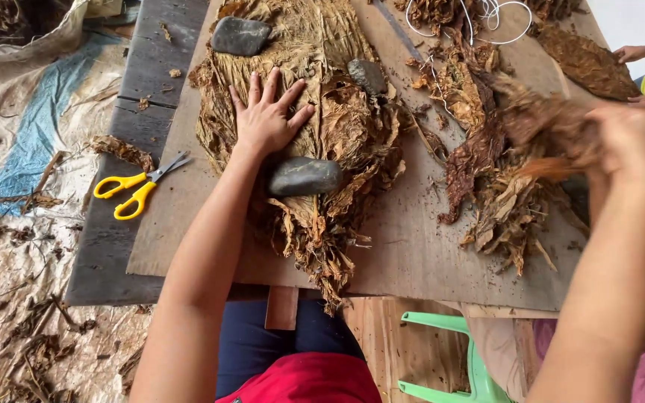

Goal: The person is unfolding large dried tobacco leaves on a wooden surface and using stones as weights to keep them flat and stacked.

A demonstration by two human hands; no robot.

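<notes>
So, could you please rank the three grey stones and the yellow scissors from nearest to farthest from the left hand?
From the left hand:
1. Stone by the wrist, just below.
2. Small stone, to the right.
3. Top stone, above; close to the second.
4. Yellow scissors, far left.

— How's the light?
— Bright, soft daylight, even across the board; shadows are faint. The upper right corner is blown out white.
— Sharpness?
— Centre crisp. The right hand (pixel 621 134) at right is smeared by motion blur; edges bow slightly, wide-angle.
</notes>
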